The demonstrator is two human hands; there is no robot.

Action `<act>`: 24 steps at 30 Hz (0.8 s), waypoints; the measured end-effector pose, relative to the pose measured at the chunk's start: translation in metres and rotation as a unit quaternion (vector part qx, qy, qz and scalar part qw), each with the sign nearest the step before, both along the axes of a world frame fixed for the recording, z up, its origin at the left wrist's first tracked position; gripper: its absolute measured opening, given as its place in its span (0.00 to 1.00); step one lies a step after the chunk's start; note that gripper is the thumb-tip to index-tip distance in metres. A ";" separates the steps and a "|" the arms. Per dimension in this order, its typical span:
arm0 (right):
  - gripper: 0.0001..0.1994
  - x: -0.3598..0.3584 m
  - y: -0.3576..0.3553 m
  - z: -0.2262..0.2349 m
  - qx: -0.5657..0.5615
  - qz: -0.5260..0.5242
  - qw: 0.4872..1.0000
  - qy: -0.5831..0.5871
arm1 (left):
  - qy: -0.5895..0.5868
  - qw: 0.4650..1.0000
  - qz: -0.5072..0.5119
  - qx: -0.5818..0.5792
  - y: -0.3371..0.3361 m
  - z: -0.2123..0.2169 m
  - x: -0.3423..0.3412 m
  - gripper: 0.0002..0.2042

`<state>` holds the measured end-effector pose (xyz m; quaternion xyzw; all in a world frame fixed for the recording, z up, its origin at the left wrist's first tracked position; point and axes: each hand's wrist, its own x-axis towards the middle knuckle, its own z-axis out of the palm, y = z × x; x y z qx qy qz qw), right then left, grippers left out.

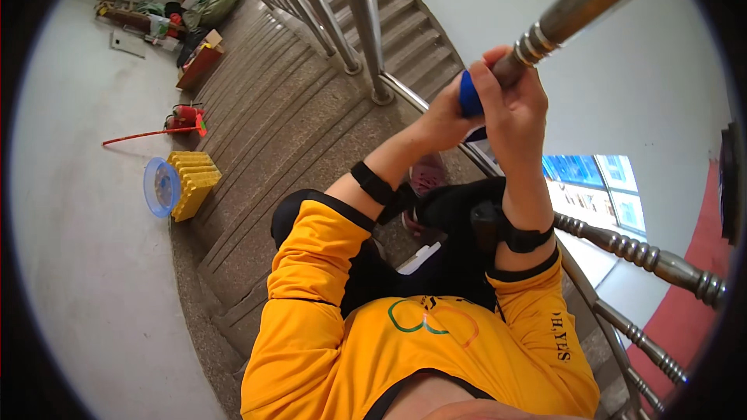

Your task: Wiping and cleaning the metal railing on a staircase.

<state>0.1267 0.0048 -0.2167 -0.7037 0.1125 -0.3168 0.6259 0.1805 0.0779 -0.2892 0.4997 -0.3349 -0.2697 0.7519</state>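
Your right hand [515,113] wraps tight round the metal baluster [580,12], bracing it; left hand [450,113] clamps a blue pad [468,95] flat against it, up by the stair rail [366,23].

You have two hands up, the left hand [447,113] and the right hand [513,105], on one metal pole [591,0]. Below you: one blue basin [159,187], one yellow crate [193,180], one red-handled broom [148,136].

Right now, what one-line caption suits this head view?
On a stairway, both hands, left hand and right hand, press a blue object against a metal baluster.
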 end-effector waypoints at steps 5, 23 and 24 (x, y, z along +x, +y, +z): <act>0.09 -0.003 -0.002 0.006 -0.024 0.015 0.999 0.018 | -0.053 0.991 0.022 0.121 -0.002 -0.114 0.006 0.25; 0.10 -0.004 -0.003 -0.001 -0.006 0.042 0.999 0.014 | -0.162 0.950 0.043 0.262 0.018 -0.101 0.006 0.23; 0.10 -0.006 -0.005 -0.001 -0.005 0.039 0.999 0.013 | -0.164 0.950 0.040 0.262 0.018 -0.092 0.007 0.23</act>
